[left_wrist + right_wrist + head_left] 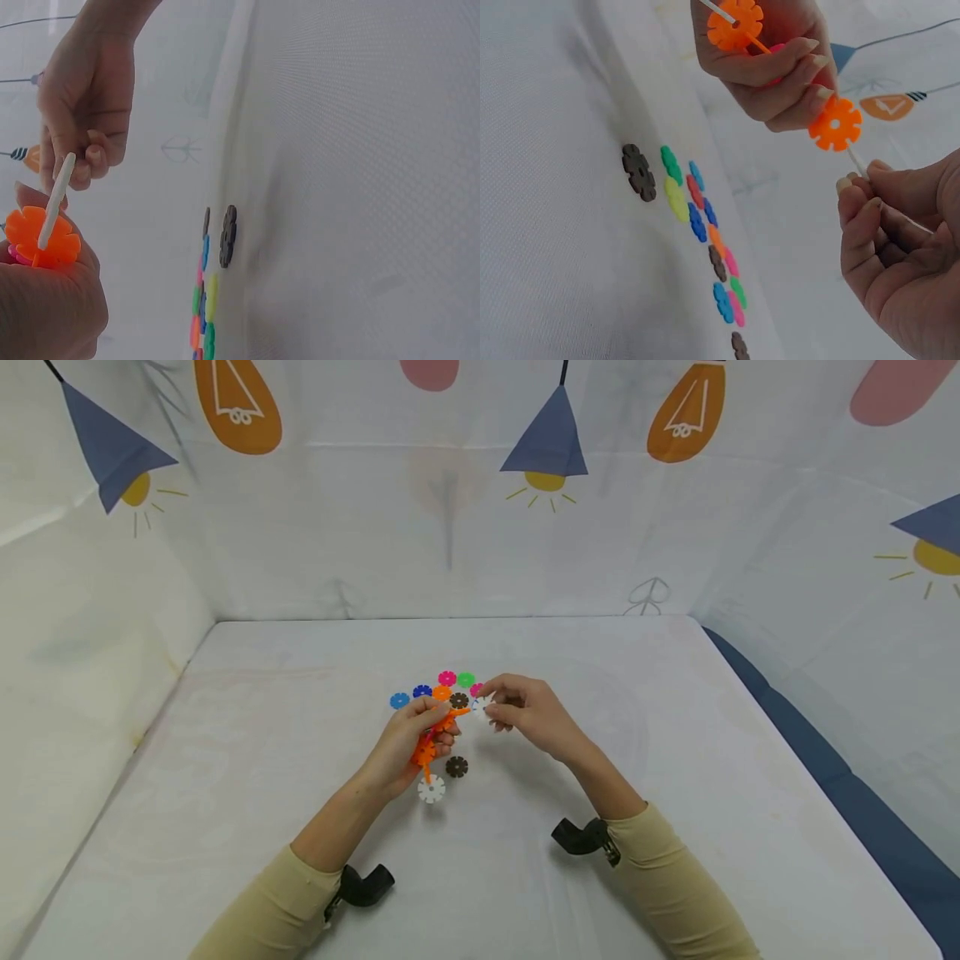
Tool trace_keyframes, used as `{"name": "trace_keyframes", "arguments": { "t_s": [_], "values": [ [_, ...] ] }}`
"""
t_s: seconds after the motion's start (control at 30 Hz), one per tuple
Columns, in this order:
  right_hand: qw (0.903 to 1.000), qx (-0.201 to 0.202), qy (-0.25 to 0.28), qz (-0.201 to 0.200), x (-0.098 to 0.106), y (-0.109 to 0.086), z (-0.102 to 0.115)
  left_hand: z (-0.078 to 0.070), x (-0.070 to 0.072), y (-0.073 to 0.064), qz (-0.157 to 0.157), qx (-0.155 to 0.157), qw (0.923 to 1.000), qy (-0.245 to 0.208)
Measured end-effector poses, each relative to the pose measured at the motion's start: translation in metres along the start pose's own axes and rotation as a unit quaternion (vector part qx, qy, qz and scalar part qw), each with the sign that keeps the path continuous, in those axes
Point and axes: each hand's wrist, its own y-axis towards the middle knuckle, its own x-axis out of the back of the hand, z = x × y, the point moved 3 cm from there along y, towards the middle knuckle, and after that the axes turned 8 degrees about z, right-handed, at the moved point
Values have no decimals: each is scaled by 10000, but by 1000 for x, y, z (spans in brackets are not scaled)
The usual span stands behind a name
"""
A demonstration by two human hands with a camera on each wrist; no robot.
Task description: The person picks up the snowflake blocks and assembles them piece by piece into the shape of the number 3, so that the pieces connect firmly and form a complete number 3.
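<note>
My left hand (pixel 393 747) grips a chain of notched plastic discs, mostly orange (pixel 425 752) with some pink between the fingers. A white disc (pixel 431 789) is fixed at the chain's near end; in the left wrist view this white disc (pixel 57 199) stands edge-on in front of an orange one. At the far end, an orange disc (pixel 835 124) sticks out past the left fingertips. My right hand (pixel 536 710) pinches another white disc (pixel 857 160) between thumb and fingers, its edge right at that orange disc. The left fingers hide the chain's middle.
Several loose discs in blue (pixel 400 700), pink (pixel 447 678), green (pixel 466 679) and other colours lie on the white table (pixel 300 710) beyond the hands. A dark brown disc (pixel 457 767) lies apart, nearer. White printed cloth (pixel 375 527) walls the table's back and sides.
</note>
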Motion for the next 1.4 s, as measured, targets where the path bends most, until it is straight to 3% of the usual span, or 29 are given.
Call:
{"name": "trace_keyframes", "arguments": {
  "t_s": [0.43, 0.8, 1.4],
  "values": [
    [9998, 195, -21, -73, -2, -1, 2, 0, -3, -2, 145, -129, 9998, -10],
    [9993, 270, 218, -110, -4, -1, 4, -2, -5, -3, 75, -142, 9998, 93],
    [9931, 249, 1119, -258, -12, 1, 6, -2, -5, -2, -209, -267, 9991, 264]
  ]
}}
